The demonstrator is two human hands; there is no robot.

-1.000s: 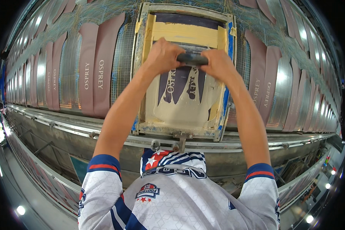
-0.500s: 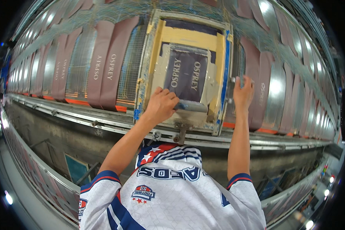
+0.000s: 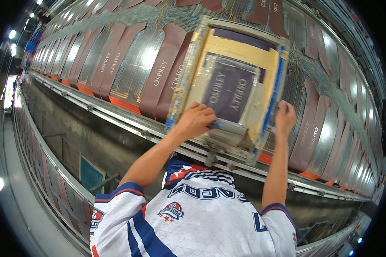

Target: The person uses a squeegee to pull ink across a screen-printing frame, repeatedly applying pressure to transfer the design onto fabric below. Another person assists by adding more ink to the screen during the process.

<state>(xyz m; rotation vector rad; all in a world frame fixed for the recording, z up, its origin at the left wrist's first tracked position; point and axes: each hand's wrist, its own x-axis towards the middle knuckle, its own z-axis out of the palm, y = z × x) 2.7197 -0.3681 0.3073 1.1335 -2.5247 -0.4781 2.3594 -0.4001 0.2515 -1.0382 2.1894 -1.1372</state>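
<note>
A screen-printing frame (image 3: 244,28) with yellow tape and a blue strip along its right side lies slantwise in front of me. Its dark purple mesh window (image 3: 230,92) bears pale lettering. At the window's near edge, my left hand (image 3: 196,121) is closed round the end of a squeegee (image 3: 229,128), whose grip is partly covered by my fingers. My right hand (image 3: 285,119) is beside the frame's right rail, its fingers curled together. What lies within those fingers, if anything, is hidden. A metal bracket (image 3: 211,157) projects from the frame's near side.
Brown panels (image 3: 163,70) with white lettering lie in pairs along the long printing table on both sides of the frame. A metal rail (image 3: 92,107) follows its near edge. Tangled threads (image 3: 317,70) spread behind the panels. Another panel-covered table (image 3: 51,167) runs at lower left.
My view has turned, slanting the table down to the right. The frame now overlaps a panel on its left, with a wider gap on its right. My right hand's fingers have curled closer together.
</note>
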